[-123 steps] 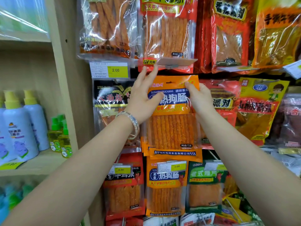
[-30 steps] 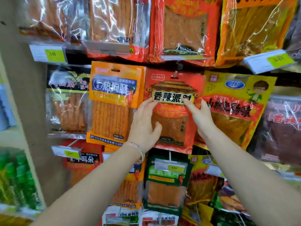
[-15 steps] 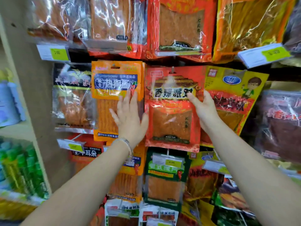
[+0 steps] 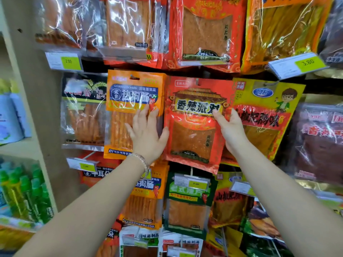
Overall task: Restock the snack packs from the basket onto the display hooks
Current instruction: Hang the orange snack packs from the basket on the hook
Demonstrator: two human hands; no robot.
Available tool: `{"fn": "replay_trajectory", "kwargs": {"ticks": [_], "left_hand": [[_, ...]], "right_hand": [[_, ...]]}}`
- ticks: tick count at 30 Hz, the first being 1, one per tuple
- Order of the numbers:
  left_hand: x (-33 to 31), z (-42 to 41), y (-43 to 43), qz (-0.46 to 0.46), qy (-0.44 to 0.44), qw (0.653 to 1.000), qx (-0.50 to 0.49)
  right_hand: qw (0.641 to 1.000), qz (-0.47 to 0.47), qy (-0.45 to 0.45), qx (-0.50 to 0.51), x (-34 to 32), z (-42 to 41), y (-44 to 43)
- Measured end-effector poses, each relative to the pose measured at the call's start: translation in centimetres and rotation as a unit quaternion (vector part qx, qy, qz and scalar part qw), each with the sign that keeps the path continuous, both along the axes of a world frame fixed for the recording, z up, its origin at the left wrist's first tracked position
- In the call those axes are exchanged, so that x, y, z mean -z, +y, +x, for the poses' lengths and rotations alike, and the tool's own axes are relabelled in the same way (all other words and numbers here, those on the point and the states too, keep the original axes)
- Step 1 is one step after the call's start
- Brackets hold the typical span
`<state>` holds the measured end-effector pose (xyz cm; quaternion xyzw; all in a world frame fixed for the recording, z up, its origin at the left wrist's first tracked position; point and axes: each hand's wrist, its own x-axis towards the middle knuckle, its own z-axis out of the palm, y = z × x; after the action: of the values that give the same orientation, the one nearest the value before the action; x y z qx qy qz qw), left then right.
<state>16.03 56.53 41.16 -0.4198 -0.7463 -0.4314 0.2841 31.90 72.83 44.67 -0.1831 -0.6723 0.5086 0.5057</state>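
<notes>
1. Head view: the red snack pack [image 4: 193, 138] hung upright in the middle row of the display, between the orange strip pack [image 4: 130, 101] on its left and the yellow pack [image 4: 267, 115] on its right. Its right edge overlapped the yellow pack.
2. A hanging hole showed at the top of the red snack pack. Could not tell whether a hook passed through it.
3. Right grip [image 4: 231, 127]: curled round the right edge of the red snack pack, thumb on the front just under the label, fingers hidden behind the pack.
4. Left grip [image 4: 146, 135]: fingers straight and spread, pressed flat against the orange strip pack, holding nothing. Its thumb touched the left edge of the red snack pack.
5. A silver bracelet [image 4: 142, 161] sat on the left wrist.
6. Row above: clear-fronted packs, with a 2.00 price tag [image 4: 68, 61] at upper left and a 3.80 price tag [image 4: 304, 64] at upper right.
7. Row below: a green pack [image 4: 189, 210] hung directly under the red snack pack, with its own price tag in front.
8. Far left: green bottles [image 4: 24, 193] stood on a shelf beyond the wooden upright [image 4: 35, 108].
</notes>
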Motion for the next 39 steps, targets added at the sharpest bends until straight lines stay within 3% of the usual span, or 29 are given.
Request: {"fn": "replay_trajectory", "kwargs": {"ticks": [9,15,20,24,27,30,34,39], "left_hand": [[0.2,0.5,-0.3,-0.001,0.036,0.999,-0.038],[0.9,1.0,-0.5,0.022,0.027,0.999,-0.011],[0.5,-0.2,-2.1,0.045,0.010,0.999,-0.002],[1.7,-1.7,-3.2,-0.024,0.017,0.999,0.015],[2.5,-3.6,-3.4,-0.121,0.053,0.991,0.014],[2.6,-5.1,-2.9,-0.195,0.093,0.976,0.001],[2.7,-6.3,-1.9,-0.206,0.112,0.972,-0.027],[2.3,-6.4,-0.4,-0.206,0.108,0.971,-0.051]], "right_hand": [[0.986,0.085,-0.004,0.146,1.6,0.6,-2.0],[0.993,0.037,-0.020,0.112,2.3,0.2,-3.3],[0.974,0.105,-0.020,0.199,2.1,-0.1,-4.9],[0.910,0.258,-0.032,0.322,2.1,-0.5,-6.2],[0.843,0.361,-0.139,0.373,3.0,-1.2,-6.5],[0.793,0.422,-0.267,0.349,4.5,-2.0,-6.4],[0.771,0.434,-0.329,0.329,5.7,-3.0,-5.9],[0.785,0.419,-0.333,0.312,5.7,-3.7,-5.5]]}}
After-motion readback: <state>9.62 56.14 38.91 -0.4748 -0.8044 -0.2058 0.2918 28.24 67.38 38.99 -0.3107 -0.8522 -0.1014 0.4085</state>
